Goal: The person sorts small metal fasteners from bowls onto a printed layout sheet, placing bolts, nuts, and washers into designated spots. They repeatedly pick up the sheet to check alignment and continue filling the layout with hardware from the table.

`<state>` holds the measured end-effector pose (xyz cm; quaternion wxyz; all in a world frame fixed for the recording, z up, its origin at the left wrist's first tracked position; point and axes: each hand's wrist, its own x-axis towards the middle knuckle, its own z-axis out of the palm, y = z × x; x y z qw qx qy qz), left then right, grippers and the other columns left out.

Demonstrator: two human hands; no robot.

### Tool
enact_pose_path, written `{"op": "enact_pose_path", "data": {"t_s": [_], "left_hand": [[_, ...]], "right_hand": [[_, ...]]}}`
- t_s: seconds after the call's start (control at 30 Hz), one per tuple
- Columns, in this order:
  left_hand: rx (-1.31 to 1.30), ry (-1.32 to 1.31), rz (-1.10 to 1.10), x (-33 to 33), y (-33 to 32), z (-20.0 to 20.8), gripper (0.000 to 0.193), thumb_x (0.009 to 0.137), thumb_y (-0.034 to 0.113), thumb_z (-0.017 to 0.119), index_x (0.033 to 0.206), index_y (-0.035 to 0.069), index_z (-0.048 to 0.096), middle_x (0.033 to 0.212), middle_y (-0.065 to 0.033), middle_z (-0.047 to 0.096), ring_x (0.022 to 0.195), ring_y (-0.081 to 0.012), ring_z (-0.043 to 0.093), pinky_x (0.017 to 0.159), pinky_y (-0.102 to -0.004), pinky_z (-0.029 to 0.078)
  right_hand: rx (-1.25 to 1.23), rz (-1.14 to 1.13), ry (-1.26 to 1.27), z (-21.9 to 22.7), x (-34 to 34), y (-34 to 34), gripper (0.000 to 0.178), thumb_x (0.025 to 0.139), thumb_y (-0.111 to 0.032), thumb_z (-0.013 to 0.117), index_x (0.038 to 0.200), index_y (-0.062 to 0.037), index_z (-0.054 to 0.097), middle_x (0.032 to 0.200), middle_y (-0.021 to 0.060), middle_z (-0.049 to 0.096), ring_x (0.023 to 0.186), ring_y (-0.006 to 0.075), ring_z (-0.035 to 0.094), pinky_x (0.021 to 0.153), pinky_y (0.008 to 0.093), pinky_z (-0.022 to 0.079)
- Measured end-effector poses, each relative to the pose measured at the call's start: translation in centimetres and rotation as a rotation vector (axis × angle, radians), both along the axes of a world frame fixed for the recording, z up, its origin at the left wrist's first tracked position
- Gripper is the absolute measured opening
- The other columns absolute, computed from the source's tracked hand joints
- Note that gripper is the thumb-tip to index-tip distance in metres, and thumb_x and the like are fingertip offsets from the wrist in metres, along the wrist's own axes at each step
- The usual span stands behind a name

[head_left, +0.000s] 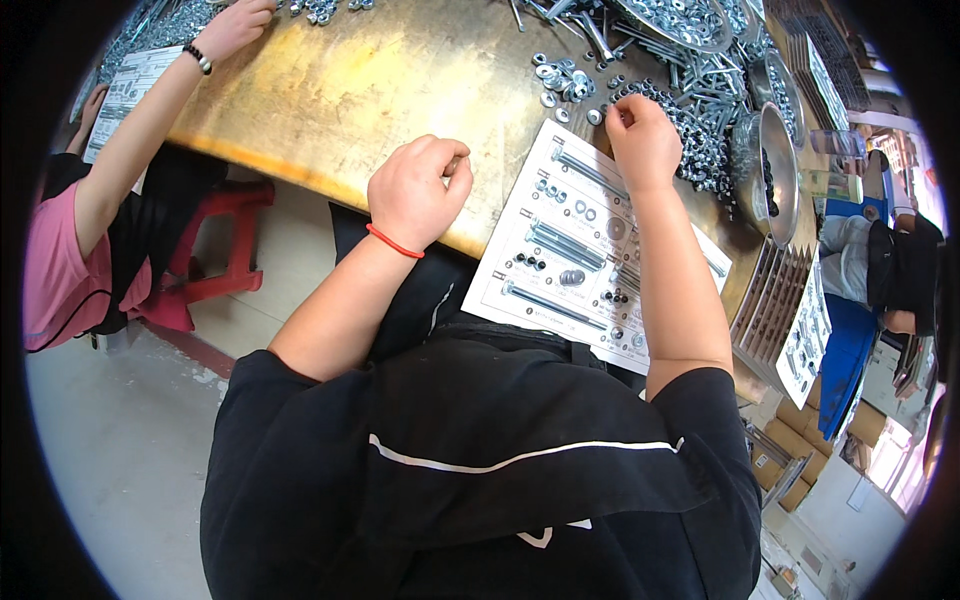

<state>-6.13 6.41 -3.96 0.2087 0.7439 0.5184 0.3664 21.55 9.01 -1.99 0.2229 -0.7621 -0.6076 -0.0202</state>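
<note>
- Across the upper part of my view runs the worn counter [300, 110]; its bare stretch, ahead of the left hand, seems to me the best spot for setting pieces down apart from the heaps
- Over its near edge lies the printed sheet [515, 275], partly covered by my right forearm [685, 270]; I would swing that elbow outward to read the pictured rows
- Beyond the right hand, the heaped bolts [700, 75] cross at all angles, so I'd avoid raking through them, as they could snag
- Right of the nuts stands a metal bowl [786, 165] with dark pieces inside; I'd keep my knuckles off its rim
- My left hand [418, 190] hovers at the counter's edge, its grip curled with thumb against forefinger; I cannot tell whether it pinches anything
- My right hand [643, 145] is at the near fringe of the small hardware, its grip drawn in, thumb near fingertips; whether a piece sits between them I cannot tell
- The nuts [705, 150] lie loose on the counter between that hand and the bowl; I'd pick from the fringe, fingertips only
- Left of it, the silver rings [548, 99] lie flat, probably easier to slide than pinch
</note>
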Motion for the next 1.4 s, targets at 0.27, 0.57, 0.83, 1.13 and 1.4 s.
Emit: {"op": "enact_pose_path", "data": {"t_s": [0.27, 0.57, 0.83, 1.13, 1.4], "left_hand": [[0.01, -0.009, -0.006, 0.0, -0.1, 0.0, 0.004, 0.079, 0.013, 0.067, 0.082, 0.012, 0.069, 0.072, -0.0036, 0.063, 0.066, -0.0216, 0.061, 0.057, -0.0328, 0.047], [0.004, 0.003, 0.003, 0.1, -0.1, 0.0, 0.004, 0.079, 0.012, 0.066, 0.081, 0.012, 0.069, 0.073, -0.0037, 0.063, 0.066, -0.0213, 0.062, 0.057, -0.0322, 0.048], [-0.009, 0.014, 0.018, 0.1, -0.2, -0.3, 0.003, 0.079, 0.016, 0.066, 0.078, 0.015, 0.069, 0.072, -0.0017, 0.063, 0.069, -0.0229, 0.063, 0.058, -0.0354, 0.049], [-0.091, 0.003, 0.008, 0.3, 0.1, -1.0, 0.011, 0.08, 0.02, 0.065, 0.086, 0.013, 0.072, 0.08, -0.0063, 0.067, 0.073, -0.0233, 0.065, 0.064, -0.0336, 0.051], [-0.444, -0.331, -0.406, 4.1, -3.8, 1.3, 0.023, 0.085, 0.004, 0.069, 0.108, 0.003, 0.067, 0.08, 0.0041, 0.057, 0.071, -0.0044, 0.054, 0.065, -0.02, 0.046]], "right_hand": [[0.028, -0.002, 0.071, 0.5, 0.3, -1.0, 0.015, 0.079, -0.025, 0.068, 0.081, -0.0106, 0.07, 0.076, 0.0056, 0.068, 0.069, 0.0269, 0.067, 0.061, 0.0383, 0.051], [-0.296, -0.11, 0.681, 0.7, 0.4, 0.0, 0.021, 0.074, -0.022, 0.07, 0.08, -0.0017, 0.07, 0.068, 0.011, 0.068, 0.061, 0.0221, 0.065, 0.062, 0.033, 0.052], [-0.425, -0.054, 0.339, 0.2, -0.6, 0.3, 0.023, 0.07, -0.025, 0.074, 0.078, -0.0037, 0.071, 0.075, 0.0138, 0.07, 0.071, 0.0276, 0.067, 0.07, 0.0369, 0.053], [-0.058, 0.211, 0.357, 3.4, 0.8, -6.0, 0.017, 0.08, -0.011, 0.073, 0.092, -0.0004, 0.067, 0.074, 0.0051, 0.066, 0.064, 0.0112, 0.058, 0.061, 0.0258, 0.047], [-0.271, 0.425, -0.149, 4.4, 4.8, -21.9, 0.011, 0.075, -0.015, 0.07, 0.085, -0.012, 0.065, 0.078, 0.0044, 0.064, 0.074, 0.0265, 0.065, 0.062, 0.039, 0.051]]}}
